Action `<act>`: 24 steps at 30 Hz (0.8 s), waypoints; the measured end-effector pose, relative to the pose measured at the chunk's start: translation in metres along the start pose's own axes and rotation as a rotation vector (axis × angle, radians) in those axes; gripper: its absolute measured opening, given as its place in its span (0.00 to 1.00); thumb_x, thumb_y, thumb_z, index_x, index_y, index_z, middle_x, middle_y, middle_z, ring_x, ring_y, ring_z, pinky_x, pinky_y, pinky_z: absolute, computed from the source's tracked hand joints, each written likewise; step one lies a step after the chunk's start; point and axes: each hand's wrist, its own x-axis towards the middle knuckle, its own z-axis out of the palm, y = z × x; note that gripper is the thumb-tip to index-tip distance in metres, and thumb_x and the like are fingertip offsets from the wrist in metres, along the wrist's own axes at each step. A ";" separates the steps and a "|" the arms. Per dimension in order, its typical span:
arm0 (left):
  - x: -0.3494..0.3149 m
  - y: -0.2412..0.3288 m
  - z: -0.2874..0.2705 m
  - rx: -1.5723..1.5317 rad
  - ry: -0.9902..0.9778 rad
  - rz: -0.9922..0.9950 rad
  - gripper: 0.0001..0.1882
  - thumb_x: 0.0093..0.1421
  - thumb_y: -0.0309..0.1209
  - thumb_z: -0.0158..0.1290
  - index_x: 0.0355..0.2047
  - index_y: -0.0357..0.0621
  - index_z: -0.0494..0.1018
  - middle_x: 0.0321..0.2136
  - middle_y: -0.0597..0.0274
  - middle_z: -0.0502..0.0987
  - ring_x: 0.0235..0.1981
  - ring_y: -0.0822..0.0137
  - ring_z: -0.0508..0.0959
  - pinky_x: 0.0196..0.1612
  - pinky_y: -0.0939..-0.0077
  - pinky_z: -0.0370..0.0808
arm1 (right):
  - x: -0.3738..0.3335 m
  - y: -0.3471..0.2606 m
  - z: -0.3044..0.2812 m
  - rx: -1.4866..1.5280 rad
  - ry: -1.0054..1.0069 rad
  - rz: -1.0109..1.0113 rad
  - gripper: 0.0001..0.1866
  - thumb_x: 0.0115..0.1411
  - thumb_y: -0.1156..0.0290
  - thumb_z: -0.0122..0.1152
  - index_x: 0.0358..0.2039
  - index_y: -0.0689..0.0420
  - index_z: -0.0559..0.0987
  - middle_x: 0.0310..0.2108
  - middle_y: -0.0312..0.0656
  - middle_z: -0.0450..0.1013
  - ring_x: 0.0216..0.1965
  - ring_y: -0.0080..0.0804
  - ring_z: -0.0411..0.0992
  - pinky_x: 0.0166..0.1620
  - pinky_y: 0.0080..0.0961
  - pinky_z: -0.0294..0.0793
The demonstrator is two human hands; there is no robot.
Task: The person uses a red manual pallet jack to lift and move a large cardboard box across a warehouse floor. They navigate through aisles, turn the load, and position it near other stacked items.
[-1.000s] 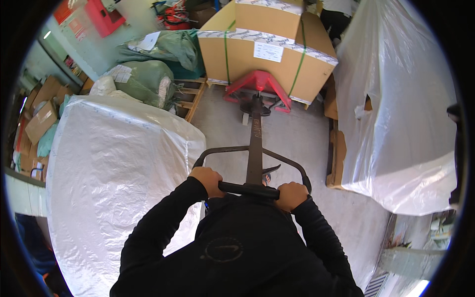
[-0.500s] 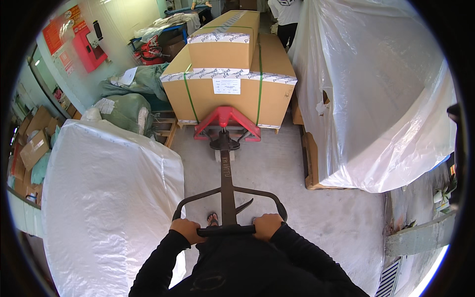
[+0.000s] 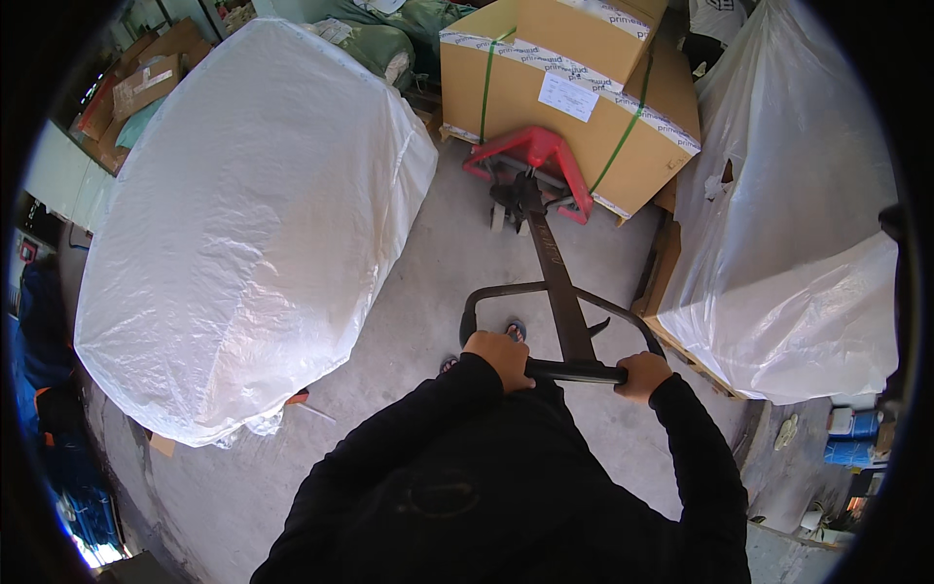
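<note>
Both of my hands grip the loop handle of a red pallet jack. My left hand is wrapped round the left end of the black crossbar, and my right hand closes round its right end. From the bar a dark tow arm slants up and left to the jack's red frame. Against that frame stands a large cardboard box with green straps and a white label, low over the floor. A smaller carton lies on top of it. The jack's forks are hidden.
Left of me a bulky load under white plastic sheeting reaches close to the walkway. Another plastic-wrapped load stands on a wooden pallet at the right, near the handle. Green wrapped bundles lie at the back. A person stands far right.
My view has swung left and down, so the jack and boxes appear further right and higher. The handle now slants rather than pointing straight ahead. Both hands keep their grip.
</note>
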 end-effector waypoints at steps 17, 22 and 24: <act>-0.090 0.217 0.141 -0.104 0.080 -0.022 0.31 0.55 0.58 0.59 0.44 0.42 0.75 0.31 0.53 0.82 0.38 0.52 0.83 0.41 0.60 0.78 | -0.166 0.098 0.128 -0.159 0.075 -0.091 0.12 0.46 0.58 0.64 0.30 0.49 0.84 0.26 0.44 0.79 0.34 0.46 0.79 0.39 0.43 0.77; -0.099 0.287 0.183 -0.145 0.056 0.197 0.37 0.54 0.61 0.59 0.47 0.39 0.68 0.35 0.50 0.80 0.37 0.47 0.82 0.39 0.54 0.76 | -0.216 0.149 0.154 -0.239 0.051 -0.067 0.13 0.45 0.57 0.64 0.30 0.48 0.84 0.26 0.44 0.79 0.34 0.46 0.78 0.39 0.44 0.77; -0.116 0.296 0.203 -0.148 0.057 0.195 0.36 0.54 0.60 0.59 0.47 0.40 0.68 0.37 0.48 0.80 0.38 0.47 0.81 0.39 0.53 0.76 | -0.236 0.139 0.175 -0.227 0.065 -0.087 0.13 0.45 0.57 0.64 0.30 0.48 0.84 0.27 0.44 0.79 0.34 0.46 0.79 0.39 0.43 0.77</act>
